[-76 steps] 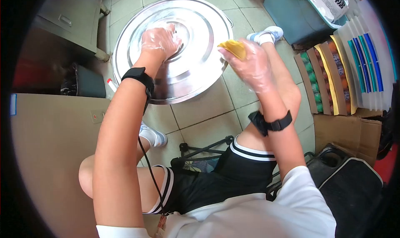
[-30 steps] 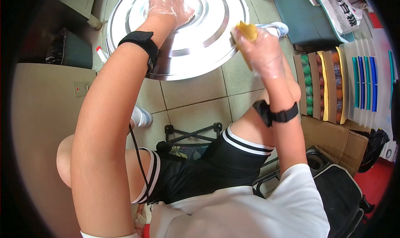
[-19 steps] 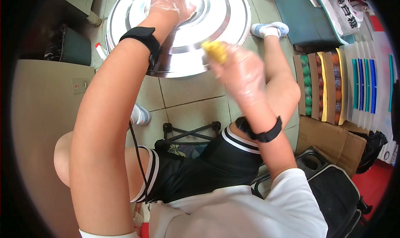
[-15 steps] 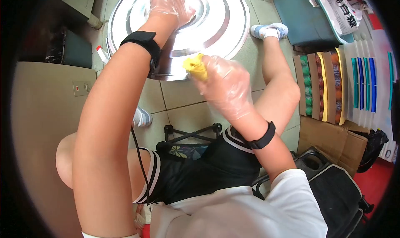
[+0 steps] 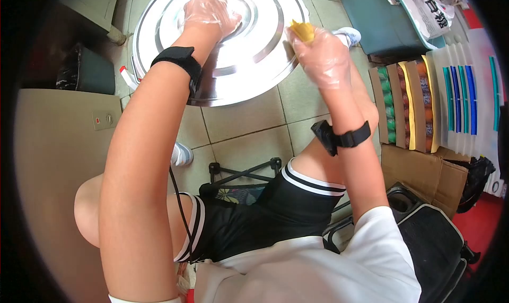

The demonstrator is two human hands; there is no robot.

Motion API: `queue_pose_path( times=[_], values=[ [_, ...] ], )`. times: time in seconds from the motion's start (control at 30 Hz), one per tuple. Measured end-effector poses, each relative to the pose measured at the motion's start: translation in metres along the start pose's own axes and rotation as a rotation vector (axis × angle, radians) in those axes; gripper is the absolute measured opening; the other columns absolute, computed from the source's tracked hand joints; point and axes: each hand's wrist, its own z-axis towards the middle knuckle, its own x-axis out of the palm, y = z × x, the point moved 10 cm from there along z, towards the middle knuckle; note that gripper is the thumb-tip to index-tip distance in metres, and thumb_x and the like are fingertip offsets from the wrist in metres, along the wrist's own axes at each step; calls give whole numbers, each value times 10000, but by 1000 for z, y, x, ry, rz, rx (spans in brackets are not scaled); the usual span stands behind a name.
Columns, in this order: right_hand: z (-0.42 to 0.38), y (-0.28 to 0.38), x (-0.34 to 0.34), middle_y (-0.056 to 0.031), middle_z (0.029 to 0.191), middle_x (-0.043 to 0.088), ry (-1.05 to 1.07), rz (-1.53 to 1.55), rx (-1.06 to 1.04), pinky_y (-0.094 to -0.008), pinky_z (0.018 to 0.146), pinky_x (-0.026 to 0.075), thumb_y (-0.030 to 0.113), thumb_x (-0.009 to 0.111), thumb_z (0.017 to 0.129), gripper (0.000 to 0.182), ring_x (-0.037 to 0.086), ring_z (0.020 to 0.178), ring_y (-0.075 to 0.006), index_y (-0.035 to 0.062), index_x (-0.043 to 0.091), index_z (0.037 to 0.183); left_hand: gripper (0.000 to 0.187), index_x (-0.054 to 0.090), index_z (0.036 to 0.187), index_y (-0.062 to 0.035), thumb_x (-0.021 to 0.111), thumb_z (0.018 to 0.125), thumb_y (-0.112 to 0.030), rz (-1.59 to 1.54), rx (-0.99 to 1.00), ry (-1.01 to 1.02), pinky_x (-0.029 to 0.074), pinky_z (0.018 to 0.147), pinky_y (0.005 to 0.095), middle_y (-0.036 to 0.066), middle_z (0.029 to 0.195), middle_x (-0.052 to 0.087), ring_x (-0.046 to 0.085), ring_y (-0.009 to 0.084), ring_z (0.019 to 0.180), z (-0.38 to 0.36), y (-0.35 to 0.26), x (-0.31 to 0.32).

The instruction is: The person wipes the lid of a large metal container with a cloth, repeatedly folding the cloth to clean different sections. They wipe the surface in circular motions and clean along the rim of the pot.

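A large round shiny metal lid [image 5: 249,83] with ring-shaped ridges fills the top middle of the head view. My left hand [image 5: 211,17], in a clear plastic glove, is closed over the lid's centre; whatever its fingers hold is hidden beneath them. In the same kind of glove, my right hand [image 5: 324,59] grips a crumpled yellow cloth [image 5: 302,31] near the lid's right edge. The cloth sticks out past the thumb and fingers.
To the right are a blue-grey bin [image 5: 379,22] with a white printed bag [image 5: 430,11], upright boxes of coloured packets [image 5: 405,106] and a cardboard box [image 5: 419,178]. A beige cabinet [image 5: 63,144] stands left. A folding stool frame [image 5: 244,174] is below.
My right hand has moved up and to the right with the yellow cloth, from the lid's front edge to its right edge. My left hand has shifted slightly left on the lid.
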Motion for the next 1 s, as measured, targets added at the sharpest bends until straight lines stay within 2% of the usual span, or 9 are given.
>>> queue_pose_path(
  times=[0.13,0.2,0.3,0.43,0.53,0.6,0.7,0.8,1.0],
  values=[
    [-44,38,9,-182,720,649,93,-7,-126,-407,619,508,394,665,794,332,644,683,-330,89,691,921,515,664,1087,-100,444,876,-516,-18,3,44,517,744,382,79,949,696,675,228,887,0,1,0],
    [-74,64,8,-125,710,642,6,133,-253,-391,581,500,337,721,736,272,630,647,-307,97,677,856,517,660,1091,-97,448,874,-515,-28,0,29,517,749,386,86,971,694,674,233,899,0,0,-1],
    [-95,88,1,-89,747,648,-144,222,-404,-371,582,504,318,739,707,262,631,659,-295,120,672,864,520,654,1092,-94,452,871,-519,-22,-13,49,518,753,384,94,986,691,673,237,908,-2,1,-2],
    [-90,80,1,-95,742,654,-125,199,-374,-372,587,509,345,736,706,281,638,658,-282,126,673,871,533,638,1106,-85,449,872,-525,9,15,91,526,739,376,98,981,692,678,241,888,-8,-2,0],
    [-47,25,14,-130,658,643,109,26,-93,-396,588,506,455,665,783,367,641,646,-304,97,688,862,542,635,1103,-80,447,872,-532,6,19,71,534,711,367,99,979,692,682,236,868,-5,0,3],
    [-18,-8,15,-167,709,655,72,72,-1,-405,628,509,480,613,815,425,639,672,-333,65,686,877,542,634,1103,-77,444,874,-530,17,23,78,537,696,361,102,972,693,684,237,858,-4,0,6],
    [12,-12,4,-163,787,674,31,17,-2,-427,670,515,470,610,788,384,650,730,-355,113,702,898,540,642,1089,-69,437,880,-524,46,40,22,541,663,355,106,929,698,690,235,824,-4,-1,3],
    [22,-11,1,-166,777,672,-29,56,-7,-428,674,514,463,617,784,386,651,737,-353,97,697,877,538,651,1072,-66,435,882,-521,23,18,37,540,661,354,101,909,700,692,234,808,2,0,1],
    [-30,23,5,-143,734,664,15,-25,-47,-399,631,521,423,658,760,333,655,700,-317,100,690,829,522,664,1045,-73,443,878,-515,24,-3,-4,537,665,362,104,907,699,691,236,809,0,2,-1]
  ],
)
